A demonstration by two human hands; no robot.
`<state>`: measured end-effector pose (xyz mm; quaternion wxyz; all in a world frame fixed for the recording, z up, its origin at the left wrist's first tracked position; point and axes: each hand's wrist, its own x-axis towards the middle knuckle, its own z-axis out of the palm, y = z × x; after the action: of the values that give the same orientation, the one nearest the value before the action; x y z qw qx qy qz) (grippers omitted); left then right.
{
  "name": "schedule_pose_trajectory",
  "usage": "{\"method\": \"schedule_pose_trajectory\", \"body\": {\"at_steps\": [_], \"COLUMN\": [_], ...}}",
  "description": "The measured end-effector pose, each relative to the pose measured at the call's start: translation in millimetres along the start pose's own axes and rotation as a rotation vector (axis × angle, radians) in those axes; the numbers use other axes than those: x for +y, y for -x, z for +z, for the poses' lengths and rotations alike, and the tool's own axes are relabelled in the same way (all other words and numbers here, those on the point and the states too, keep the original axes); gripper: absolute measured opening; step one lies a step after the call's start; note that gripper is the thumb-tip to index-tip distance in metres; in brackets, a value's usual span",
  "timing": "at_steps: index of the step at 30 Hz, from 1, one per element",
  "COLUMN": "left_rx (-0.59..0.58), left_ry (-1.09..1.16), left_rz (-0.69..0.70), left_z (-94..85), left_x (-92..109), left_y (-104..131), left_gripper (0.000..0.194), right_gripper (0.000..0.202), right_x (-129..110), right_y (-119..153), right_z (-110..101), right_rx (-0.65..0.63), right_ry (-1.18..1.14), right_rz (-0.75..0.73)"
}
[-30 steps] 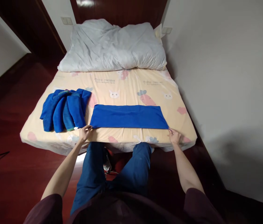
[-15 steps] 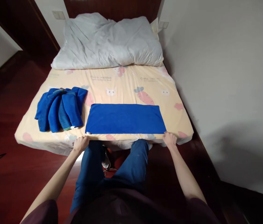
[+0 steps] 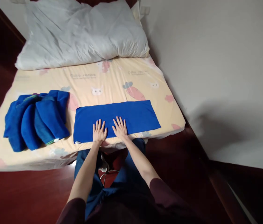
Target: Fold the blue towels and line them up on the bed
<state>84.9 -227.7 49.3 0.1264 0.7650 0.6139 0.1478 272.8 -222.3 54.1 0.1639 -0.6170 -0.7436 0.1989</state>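
Two hands lie flat on a blue cloth at the edge of a bed

Head view, looking down past the wearer's arms: the blue cloth is a long rectangle laid smooth along the near edge of the bed, wider from side to side than it is deep. A small white tag shows at its near left corner.

The left hand rests palm down on the near part of the cloth, left of its middle, fingers fanned apart and pointing away from the wearer. The right hand rests beside it, also palm down, its fingers a little spread. The hands are near each other but not touching, and neither pinches the fabric.

To the left of the cloth, apart from it, sits a pile of folded blue cloths, overlapping like a fan. The bed's pale yellow sheet is printed with carrots and rabbit faces. A rumpled, pale grey duvet lies across the far end. A plain wall rises on the right, and the floor is dark red.
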Motion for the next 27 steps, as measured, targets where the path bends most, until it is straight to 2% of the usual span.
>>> {"method": "schedule_pose_trajectory", "body": {"at_steps": [4, 6, 8, 11, 16, 19, 21, 23, 25, 27], "left_rx": [-0.029, -0.022, -0.008, 0.052, 0.198, 0.247, 0.252, 0.239, 0.226, 0.223], "left_ry": [0.05, 0.074, 0.08, 0.054, -0.013, -0.034, -0.046, -0.058, -0.07, -0.077], "left_rz": [-0.014, -0.005, 0.0, -0.049, -0.271, -0.36, -0.391, -0.404, -0.408, -0.406], "left_z": [11.6, 10.3, 6.1, -4.8, -25.6, -31.0, -31.7, -31.3, -30.4, -29.7], "left_x": [-8.8, -8.6, -11.1, -29.6, -84.8, -101.2, -101.8, -99.3, -98.0, -98.5], "left_y": [3.4, 2.9, 3.5, 8.6, 21.0, 26.5, 28.2, 28.4, 28.2, 28.7], "left_gripper": [0.067, 0.066, 0.064, 0.064, 0.068, 0.072, 0.072, 0.071, 0.07, 0.07], "right_gripper": [0.062, 0.062, 0.062, 0.064, 0.068, 0.07, 0.072, 0.073, 0.073, 0.073], "right_x": [7.7, 16.3, 35.5, 90.0, 197.9, 230.2, 236.1, 231.6, 214.5, 181.1], "right_y": [2.0, 1.6, 3.2, 15.9, 56.3, 72.9, 76.7, 74.1, 66.0, 55.4], "right_z": [14.3, 10.7, -0.6, -32.4, -90.1, -102.9, -104.5, -104.3, -101.2, -90.4], "right_rx": [0.033, 0.035, 0.018, 0.015, 0.073, 0.079, 0.093, 0.101, 0.124, 0.204], "right_ry": [0.028, 0.082, 0.137, 0.201, 0.278, 0.318, 0.334, 0.326, 0.308, 0.3], "right_rz": [0.003, -0.037, -0.061, 0.035, 0.424, 0.518, 0.542, 0.574, 0.613, 0.615]}}
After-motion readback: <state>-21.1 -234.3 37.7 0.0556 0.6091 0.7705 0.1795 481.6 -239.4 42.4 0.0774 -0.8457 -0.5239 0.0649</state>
